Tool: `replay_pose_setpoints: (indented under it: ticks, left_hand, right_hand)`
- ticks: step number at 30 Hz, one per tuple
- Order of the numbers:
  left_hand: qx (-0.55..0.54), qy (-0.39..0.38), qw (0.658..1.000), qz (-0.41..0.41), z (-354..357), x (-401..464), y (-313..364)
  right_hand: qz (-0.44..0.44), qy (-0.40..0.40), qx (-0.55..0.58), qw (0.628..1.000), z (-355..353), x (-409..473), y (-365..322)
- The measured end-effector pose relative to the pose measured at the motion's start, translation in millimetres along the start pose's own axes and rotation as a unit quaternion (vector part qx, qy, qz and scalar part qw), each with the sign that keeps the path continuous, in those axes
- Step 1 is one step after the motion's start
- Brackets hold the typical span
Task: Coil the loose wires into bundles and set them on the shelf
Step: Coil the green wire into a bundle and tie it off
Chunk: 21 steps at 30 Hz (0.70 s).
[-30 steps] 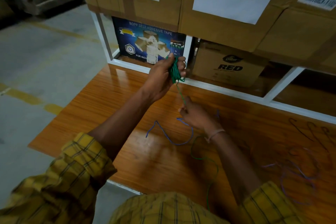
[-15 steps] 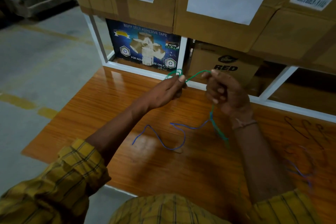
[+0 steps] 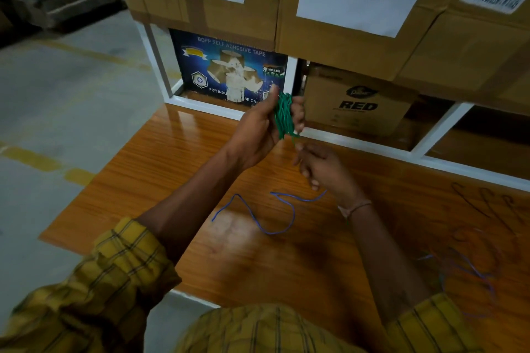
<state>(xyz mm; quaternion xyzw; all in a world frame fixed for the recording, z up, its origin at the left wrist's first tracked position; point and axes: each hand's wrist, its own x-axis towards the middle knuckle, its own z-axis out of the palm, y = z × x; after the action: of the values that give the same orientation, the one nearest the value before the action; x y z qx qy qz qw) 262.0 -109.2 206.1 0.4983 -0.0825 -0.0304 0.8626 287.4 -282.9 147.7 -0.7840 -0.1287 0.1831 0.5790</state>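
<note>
Since half a second ago the right hand (image 3: pixel 321 167) has dropped from beside the left to just below it, and the green wire (image 3: pixel 284 116) now sits as a thick coil wound round the left hand (image 3: pixel 262 129), fingers curled about it, at the frame's centre. The right hand's fingers are curled and seem to pinch the wire's tail, though blur hides it. A loose blue wire (image 3: pixel 266 213) lies on the wooden table (image 3: pixel 177 157) below centre
</note>
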Motion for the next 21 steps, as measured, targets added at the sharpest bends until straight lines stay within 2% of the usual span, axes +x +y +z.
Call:
replay_pose_setpoints:
  ticks: [4,6,9,15,17,21]
  left_hand:
    - [0.036,0.053,0.998,0.000,-3.7,11.2,-0.9]
    - [0.127,0.064,0.990,-0.001,-10.4,15.8,-4.8]
    - [0.328,0.051,0.943,-0.011,-20.3,11.5,-9.5]
    - [0.513,0.002,0.858,-0.032,-31.7,-8.6,-14.4]
    - [0.514,-0.012,0.857,-0.030,-32.6,-13.6,-16.4]
    - [0.420,-0.064,0.904,-0.052,-19.2,-22.0,-11.4]
  right_hand:
    - [0.024,-0.088,-0.079,0.993,13.5,-21.1,-10.9]
    - [0.020,-0.139,-0.086,0.986,11.3,-31.7,-22.5]
    - [-0.031,-0.185,-0.051,0.981,-4.6,-43.7,-45.8]
    - [-0.104,-0.152,0.121,0.975,-54.3,-45.9,-75.1]
    - [-0.111,-0.135,0.173,0.969,-65.0,-35.5,-74.1]
    - [-0.089,-0.046,0.210,0.973,-69.4,-4.0,-56.7]
